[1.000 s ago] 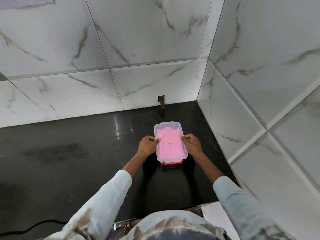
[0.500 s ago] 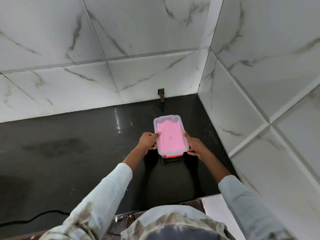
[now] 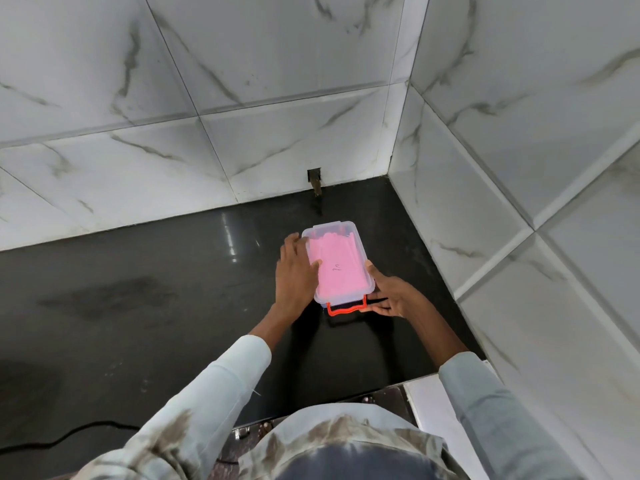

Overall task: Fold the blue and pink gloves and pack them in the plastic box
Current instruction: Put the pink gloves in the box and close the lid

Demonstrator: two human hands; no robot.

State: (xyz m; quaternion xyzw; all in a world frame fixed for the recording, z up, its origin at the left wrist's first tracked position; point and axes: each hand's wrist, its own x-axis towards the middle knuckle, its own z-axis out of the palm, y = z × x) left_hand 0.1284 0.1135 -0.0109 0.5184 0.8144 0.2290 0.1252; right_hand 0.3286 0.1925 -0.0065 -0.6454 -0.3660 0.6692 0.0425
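Note:
A clear plastic box (image 3: 332, 227) with its lid on stands on the black counter near the right wall. A folded pink glove (image 3: 341, 271) shows through the lid. No blue glove is visible. A red latch (image 3: 346, 308) hangs at the box's near end. My left hand (image 3: 294, 275) lies along the box's left side, thumb on the lid, fingers reaching to the far corner. My right hand (image 3: 394, 296) holds the near right corner, with its fingers at the red latch.
The glossy black counter (image 3: 156, 306) runs left from the box. White marble tiles form the back wall (image 3: 242, 116) and the right wall (image 3: 519, 202). A small metal fitting (image 3: 314, 180) sticks out of the back wall. A black cable (image 3: 69, 438) lies at the lower left.
My left hand slid forward along the box's left side. My right hand dropped back from the right edge to the near corner by the red latch. The box stayed on the counter.

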